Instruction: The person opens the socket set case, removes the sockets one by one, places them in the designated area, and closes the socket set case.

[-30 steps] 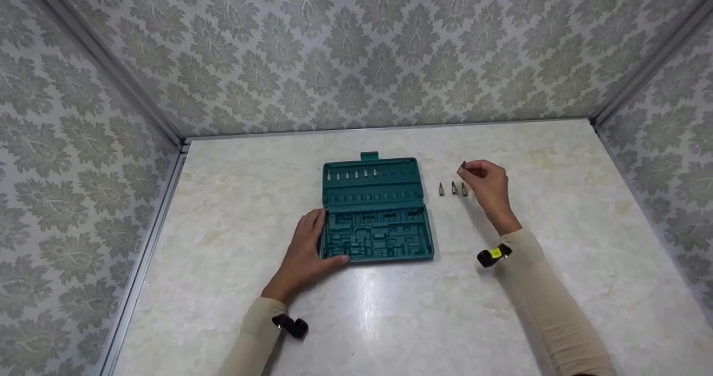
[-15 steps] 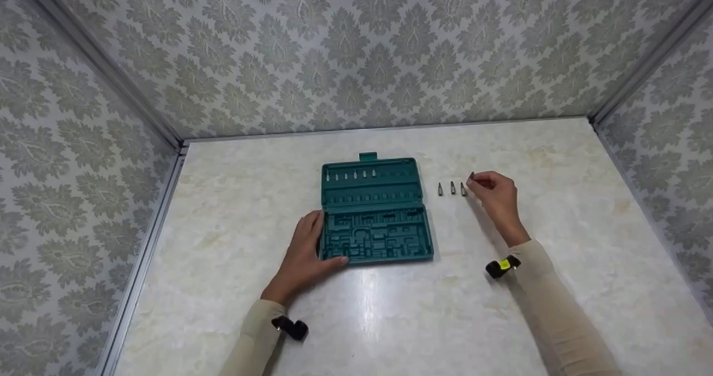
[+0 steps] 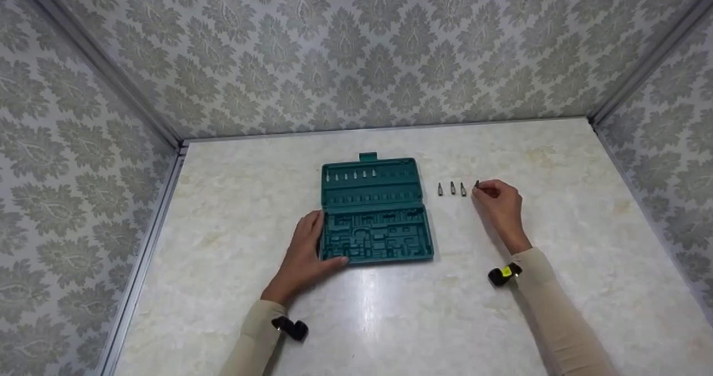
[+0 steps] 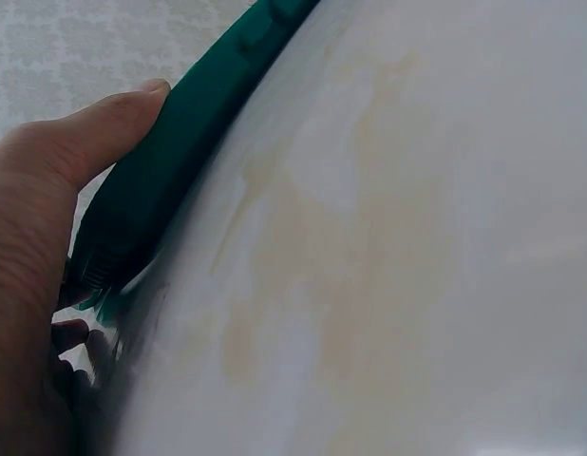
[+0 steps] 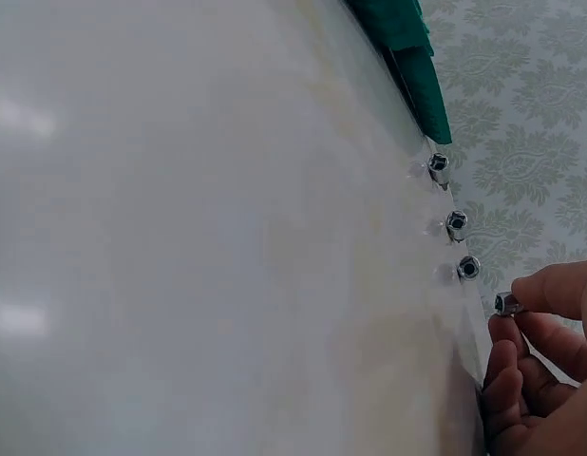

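Observation:
A green plastic tool case lies opened flat on the table, moulded recesses facing up. My left hand holds its near left corner, thumb on the front rim and fingers along the left side; in the left wrist view the thumb presses the green wall. My right hand pinches a small metal bit socket between thumb and fingertips, low over the table right of the case. Three similar bit sockets stand in a row between the case and this hand, their chrome square-holed ends facing the right wrist camera.
Several small silver pieces sit in the left part of the far tray's upper row. The case's latch sticks out at the back. Patterned wall panels border the pale marbled table behind and on both sides.
My right hand has moved right and toward me with the pinched bit socket, past the row of three, and down level with them. The left hand and the case have stayed put.

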Tool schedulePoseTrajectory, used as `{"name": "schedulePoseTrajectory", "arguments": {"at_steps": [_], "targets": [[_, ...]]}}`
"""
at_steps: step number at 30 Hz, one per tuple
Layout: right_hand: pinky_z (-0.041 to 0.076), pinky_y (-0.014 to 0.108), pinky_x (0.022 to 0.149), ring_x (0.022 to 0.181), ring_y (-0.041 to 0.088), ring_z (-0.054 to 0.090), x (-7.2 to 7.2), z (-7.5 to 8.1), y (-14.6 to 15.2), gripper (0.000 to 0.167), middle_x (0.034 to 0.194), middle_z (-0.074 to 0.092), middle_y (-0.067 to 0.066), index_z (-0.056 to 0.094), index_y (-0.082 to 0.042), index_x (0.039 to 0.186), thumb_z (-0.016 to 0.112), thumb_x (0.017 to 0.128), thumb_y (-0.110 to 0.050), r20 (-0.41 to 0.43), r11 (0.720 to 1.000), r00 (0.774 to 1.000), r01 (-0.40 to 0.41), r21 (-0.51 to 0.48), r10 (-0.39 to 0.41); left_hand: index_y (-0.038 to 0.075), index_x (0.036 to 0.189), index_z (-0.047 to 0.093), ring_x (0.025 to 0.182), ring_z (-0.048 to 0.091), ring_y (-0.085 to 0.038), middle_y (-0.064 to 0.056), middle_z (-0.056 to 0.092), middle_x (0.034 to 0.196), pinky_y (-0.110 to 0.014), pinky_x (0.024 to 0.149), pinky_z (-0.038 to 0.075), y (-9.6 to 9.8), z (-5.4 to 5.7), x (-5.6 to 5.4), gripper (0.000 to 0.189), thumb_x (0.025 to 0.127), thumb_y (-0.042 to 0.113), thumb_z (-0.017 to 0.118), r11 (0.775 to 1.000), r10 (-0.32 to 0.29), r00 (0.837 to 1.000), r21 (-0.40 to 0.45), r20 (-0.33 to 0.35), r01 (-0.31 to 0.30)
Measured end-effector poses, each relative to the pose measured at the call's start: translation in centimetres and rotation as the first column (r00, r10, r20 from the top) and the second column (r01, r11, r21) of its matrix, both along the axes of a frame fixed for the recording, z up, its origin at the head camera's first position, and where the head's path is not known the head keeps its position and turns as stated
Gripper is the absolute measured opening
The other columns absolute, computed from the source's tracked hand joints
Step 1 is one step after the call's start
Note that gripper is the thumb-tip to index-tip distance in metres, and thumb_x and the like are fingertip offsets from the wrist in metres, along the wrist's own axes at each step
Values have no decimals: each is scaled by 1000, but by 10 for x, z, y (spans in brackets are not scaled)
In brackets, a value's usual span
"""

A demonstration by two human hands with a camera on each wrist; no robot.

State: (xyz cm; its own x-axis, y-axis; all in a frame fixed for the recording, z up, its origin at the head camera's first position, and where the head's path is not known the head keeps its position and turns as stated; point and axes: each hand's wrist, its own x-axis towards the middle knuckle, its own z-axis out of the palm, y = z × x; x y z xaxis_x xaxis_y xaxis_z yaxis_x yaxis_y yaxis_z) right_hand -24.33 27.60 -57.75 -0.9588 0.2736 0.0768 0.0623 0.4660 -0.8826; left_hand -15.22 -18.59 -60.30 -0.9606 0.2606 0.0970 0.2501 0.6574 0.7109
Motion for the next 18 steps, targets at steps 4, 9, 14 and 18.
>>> {"name": "schedulePoseTrajectory", "arguments": {"at_steps": [4,9,14,18], "targets": [[52,21,83,93,13,68,1,-5,-2,20,112,79,16,81,0,115,78,102,-14,-25,1000,1000,20,2,-19,9,177,19,166,20,-33,-13,21,181,-56,131,28,-1,1,0,129,84,67,87,1000,0,1000,2,1,0],[50,23,79,88,15,66,3,-13,-4,18,103,79,13,83,-4,112,79,100,-17,-75,999,996,47,9,-46,10,177,19,166,19,-32,-11,20,181,-56,131,27,0,2,1,130,83,68,87,1000,8,1000,6,19,-8],[51,27,77,88,19,66,8,-21,-7,20,101,77,9,83,-7,115,76,103,-22,-120,999,992,37,-9,-37,10,177,20,166,20,-32,-12,21,181,-58,130,28,0,2,1,128,85,67,87,1000,7,1000,11,14,-7],[52,28,76,88,22,66,10,-24,-10,20,101,75,8,82,-6,115,76,104,-21,-147,1000,989,31,-5,-31,9,177,21,166,20,-33,-13,22,181,-57,130,28,0,1,0,127,85,66,87,1000,3,1000,10,4,-3]]}}
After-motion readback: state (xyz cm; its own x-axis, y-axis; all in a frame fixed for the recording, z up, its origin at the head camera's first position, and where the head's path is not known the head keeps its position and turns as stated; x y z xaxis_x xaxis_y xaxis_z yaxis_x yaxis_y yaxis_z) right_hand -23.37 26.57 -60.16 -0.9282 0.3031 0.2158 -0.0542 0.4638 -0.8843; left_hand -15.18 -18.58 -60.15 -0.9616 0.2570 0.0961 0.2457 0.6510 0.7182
